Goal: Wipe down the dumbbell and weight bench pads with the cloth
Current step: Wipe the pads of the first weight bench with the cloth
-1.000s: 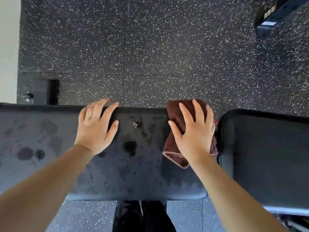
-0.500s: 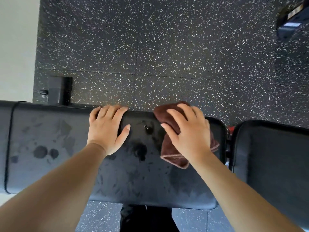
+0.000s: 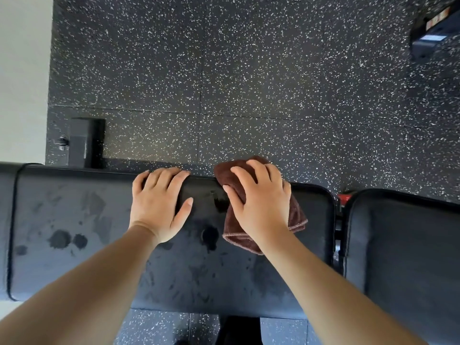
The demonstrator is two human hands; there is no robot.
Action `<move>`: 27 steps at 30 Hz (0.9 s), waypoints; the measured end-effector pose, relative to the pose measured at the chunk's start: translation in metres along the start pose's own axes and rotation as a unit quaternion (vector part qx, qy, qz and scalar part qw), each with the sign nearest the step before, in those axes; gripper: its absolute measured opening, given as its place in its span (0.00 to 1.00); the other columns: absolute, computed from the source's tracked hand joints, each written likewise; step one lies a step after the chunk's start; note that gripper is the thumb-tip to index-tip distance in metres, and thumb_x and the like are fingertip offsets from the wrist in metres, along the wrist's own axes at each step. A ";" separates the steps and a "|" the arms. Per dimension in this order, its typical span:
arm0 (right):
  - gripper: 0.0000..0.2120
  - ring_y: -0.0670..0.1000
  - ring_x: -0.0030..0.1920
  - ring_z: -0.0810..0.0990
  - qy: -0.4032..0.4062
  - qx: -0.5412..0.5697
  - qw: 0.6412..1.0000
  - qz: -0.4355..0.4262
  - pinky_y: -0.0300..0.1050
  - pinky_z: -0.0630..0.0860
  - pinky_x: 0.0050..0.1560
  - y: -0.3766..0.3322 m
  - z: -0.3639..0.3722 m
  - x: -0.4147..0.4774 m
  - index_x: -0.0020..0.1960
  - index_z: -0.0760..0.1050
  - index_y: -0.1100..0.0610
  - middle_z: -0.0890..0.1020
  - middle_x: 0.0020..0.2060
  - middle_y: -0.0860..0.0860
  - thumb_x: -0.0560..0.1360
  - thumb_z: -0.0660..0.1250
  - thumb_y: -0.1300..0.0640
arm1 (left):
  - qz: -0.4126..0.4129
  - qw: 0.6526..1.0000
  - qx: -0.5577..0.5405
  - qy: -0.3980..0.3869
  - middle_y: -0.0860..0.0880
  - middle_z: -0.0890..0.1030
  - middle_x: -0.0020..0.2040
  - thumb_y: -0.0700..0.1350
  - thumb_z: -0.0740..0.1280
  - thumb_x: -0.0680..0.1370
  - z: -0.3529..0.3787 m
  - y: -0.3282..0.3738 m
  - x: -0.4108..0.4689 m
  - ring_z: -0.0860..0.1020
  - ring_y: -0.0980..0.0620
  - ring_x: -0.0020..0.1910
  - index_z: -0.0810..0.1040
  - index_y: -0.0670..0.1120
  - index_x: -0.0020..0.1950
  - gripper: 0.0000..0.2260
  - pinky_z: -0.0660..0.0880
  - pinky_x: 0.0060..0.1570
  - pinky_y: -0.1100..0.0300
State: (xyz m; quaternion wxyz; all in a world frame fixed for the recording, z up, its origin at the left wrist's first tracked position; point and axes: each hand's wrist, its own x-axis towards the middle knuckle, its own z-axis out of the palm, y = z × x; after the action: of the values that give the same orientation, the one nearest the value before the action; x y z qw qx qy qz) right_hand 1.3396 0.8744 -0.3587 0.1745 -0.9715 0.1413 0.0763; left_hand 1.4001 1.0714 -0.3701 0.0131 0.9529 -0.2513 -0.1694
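The brown cloth [image 3: 239, 239], folded and bunched, lies on the long bench pad [image 3: 99, 257], near the pad's right end and against its far edge. The right hand [image 3: 261, 207] covers most of it, palm down, fingers bent over the bunched fabric where it drapes the far edge; the thumb points left along the pad. Hemmed corners of the cloth show below and to the right of the hand. The left hand [image 3: 159, 202] rests palm down on the same pad just beside the cloth, not touching it, with its fingers hooked over the far edge and its thumb spread toward the cloth. The pad's surface bears dark damp-looking spots [image 3: 59, 239] and pale smears. A second pad [image 3: 403, 257] sits to the right, apart from the first by a narrow gap in which a red part [image 3: 344, 199] shows. Beyond lies speckled black flooring [image 3: 249, 83], a pale wall [image 3: 22, 70] at left, a black frame foot [image 3: 86, 143], and a dark object [image 3: 433, 33] at upper right.
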 end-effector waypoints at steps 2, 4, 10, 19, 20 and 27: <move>0.16 0.60 0.62 0.72 0.009 0.001 1.000 -0.018 0.59 0.72 0.53 0.012 -0.002 -0.005 0.60 0.76 0.48 0.76 0.62 0.51 0.75 0.64 0.43 | -0.001 1.000 -0.001 0.000 0.46 0.76 0.59 0.56 0.54 0.72 -0.001 0.000 0.000 0.69 0.44 0.59 0.72 0.46 0.63 0.24 0.59 0.63 0.45; 0.16 0.60 0.62 0.72 0.032 -0.001 0.999 -0.025 0.58 0.73 0.51 0.024 -0.003 -0.012 0.59 0.76 0.48 0.76 0.61 0.51 0.74 0.64 0.42 | -0.003 1.000 -0.002 -0.002 0.46 0.76 0.59 0.56 0.54 0.73 -0.001 0.001 0.000 0.70 0.43 0.59 0.72 0.46 0.63 0.24 0.59 0.63 0.45; 0.17 0.59 0.63 0.70 0.066 -0.001 0.998 -0.023 0.58 0.73 0.52 0.039 0.000 -0.027 0.59 0.76 0.48 0.75 0.62 0.51 0.75 0.62 0.41 | 0.004 1.000 -0.018 -0.002 0.46 0.76 0.59 0.56 0.54 0.73 0.000 -0.002 0.000 0.71 0.42 0.59 0.72 0.45 0.64 0.24 0.58 0.63 0.45; 0.14 0.60 0.61 0.72 0.144 0.017 0.983 0.111 0.60 0.72 0.51 0.015 0.011 -0.021 0.57 0.79 0.50 0.76 0.61 0.52 0.73 0.69 0.47 | 0.024 0.999 -0.027 0.029 0.48 0.75 0.59 0.56 0.54 0.74 0.007 -0.006 -0.002 0.69 0.45 0.59 0.71 0.46 0.65 0.23 0.57 0.64 0.46; 0.15 0.60 0.62 0.71 0.145 0.017 0.983 0.107 0.60 0.72 0.51 0.014 0.011 -0.025 0.58 0.78 0.50 0.76 0.61 0.52 0.73 0.69 0.48 | 0.022 0.999 -0.026 0.027 0.48 0.75 0.59 0.57 0.54 0.74 0.007 -0.007 -0.002 0.69 0.45 0.60 0.71 0.47 0.64 0.23 0.57 0.64 0.46; 0.16 0.60 0.63 0.67 0.159 0.047 0.976 0.140 0.60 0.70 0.54 -0.037 0.026 -0.051 0.60 0.77 0.50 0.74 0.63 0.54 0.73 0.70 0.50 | 0.037 0.999 -0.038 -0.006 0.48 0.73 0.63 0.57 0.51 0.76 0.001 -0.009 -0.004 0.69 0.45 0.63 0.69 0.47 0.67 0.24 0.55 0.66 0.47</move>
State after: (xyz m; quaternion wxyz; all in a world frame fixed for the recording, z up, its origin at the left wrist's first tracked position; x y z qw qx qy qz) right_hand 1.3001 0.9299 -0.3615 0.1825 -0.9325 0.3052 -0.0623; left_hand 1.4013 1.0815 -0.3711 0.0543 0.9407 -0.2795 -0.1844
